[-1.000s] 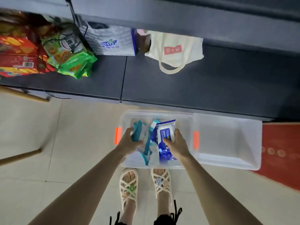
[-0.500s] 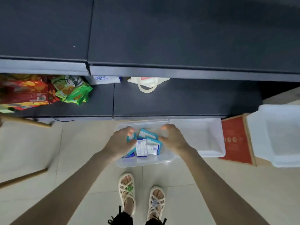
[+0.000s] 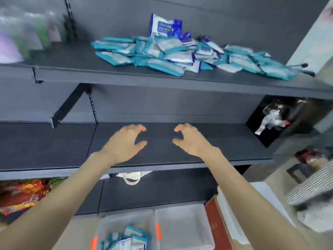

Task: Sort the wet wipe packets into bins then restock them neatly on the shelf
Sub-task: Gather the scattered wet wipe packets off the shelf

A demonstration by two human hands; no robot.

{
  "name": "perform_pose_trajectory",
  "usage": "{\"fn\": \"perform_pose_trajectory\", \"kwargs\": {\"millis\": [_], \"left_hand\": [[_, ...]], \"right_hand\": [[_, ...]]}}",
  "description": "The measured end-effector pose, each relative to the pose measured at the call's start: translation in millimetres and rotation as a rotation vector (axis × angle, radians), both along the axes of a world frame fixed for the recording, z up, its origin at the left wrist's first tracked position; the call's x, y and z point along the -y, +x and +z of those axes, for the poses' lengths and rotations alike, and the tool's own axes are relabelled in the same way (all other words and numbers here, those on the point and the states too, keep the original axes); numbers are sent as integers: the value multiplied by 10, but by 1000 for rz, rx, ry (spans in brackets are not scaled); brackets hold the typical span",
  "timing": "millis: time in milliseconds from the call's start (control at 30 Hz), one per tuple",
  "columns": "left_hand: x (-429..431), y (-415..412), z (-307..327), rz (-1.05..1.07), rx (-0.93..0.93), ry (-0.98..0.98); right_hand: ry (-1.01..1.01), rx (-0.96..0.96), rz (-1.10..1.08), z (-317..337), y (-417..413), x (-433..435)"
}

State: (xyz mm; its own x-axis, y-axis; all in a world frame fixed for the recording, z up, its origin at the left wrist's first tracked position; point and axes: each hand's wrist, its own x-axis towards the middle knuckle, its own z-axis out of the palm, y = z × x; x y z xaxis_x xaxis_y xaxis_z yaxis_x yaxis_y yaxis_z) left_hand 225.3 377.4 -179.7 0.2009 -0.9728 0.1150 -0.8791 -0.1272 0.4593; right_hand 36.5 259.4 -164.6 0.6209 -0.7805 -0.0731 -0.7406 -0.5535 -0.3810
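Head view, and it's my only view, so I take my bearings from the middle shelf (image 3: 225,141), the dark board across the centre. Both hands hover just over that shelf, side by side with a gap between them. The left hand (image 3: 124,141) is released, its fingers loosely bent and its thumb held apart, nothing in it. The right hand (image 3: 191,139) mirrors it, also loose and holding nothing. I can't tell whether either palm touches the board. Above the middle shelf, on the upper shelf (image 3: 72,58), there's a loose pile of wet wipe packets (image 3: 176,55), teal and white, overlapping at all angles. One larger blue packet (image 3: 164,26) stands up behind them against the back panel. Above the middle shelf and far to the left there are some bottles (image 3: 27,33), too blurred to read. Below the middle shelf, down on the floor, a clear bin (image 3: 108,230) with orange latches holds more teal packets (image 3: 129,239). A second clear bin (image 3: 180,226) sits just beside it on the right. Under the middle shelf's front edge a cream bag handle (image 3: 132,178) shows. Below it to the left are red snack bags (image 3: 21,193).
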Motion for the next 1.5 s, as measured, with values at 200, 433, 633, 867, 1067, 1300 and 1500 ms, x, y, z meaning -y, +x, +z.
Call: {"fn": "perform_pose_trajectory", "kwargs": {"millis": [200,433,633,867,1067,1300,1500], "left_hand": [[320,-303,909,62,100,-154],[865,-119,1368,160,91,-252],[1584,334,1466,231,7,-187],[2400,787,1522,364,-50,-156],[2814,981,1483,491,-130,-71],[2911,1024,1481,539,-258,-144],[2808,956,1657,507,-560,-302]], "right_hand": [[-168,51,81,963,-321,442],[-215,131,132,1505,-42,1009],[-171,170,100,1564,409,1679],[-86,281,37,1556,1010,2405],[-62,276,7,1520,1423,2899],[-30,415,-22,1418,1602,3145],[164,746,-47,1488,1367,3171]]}}
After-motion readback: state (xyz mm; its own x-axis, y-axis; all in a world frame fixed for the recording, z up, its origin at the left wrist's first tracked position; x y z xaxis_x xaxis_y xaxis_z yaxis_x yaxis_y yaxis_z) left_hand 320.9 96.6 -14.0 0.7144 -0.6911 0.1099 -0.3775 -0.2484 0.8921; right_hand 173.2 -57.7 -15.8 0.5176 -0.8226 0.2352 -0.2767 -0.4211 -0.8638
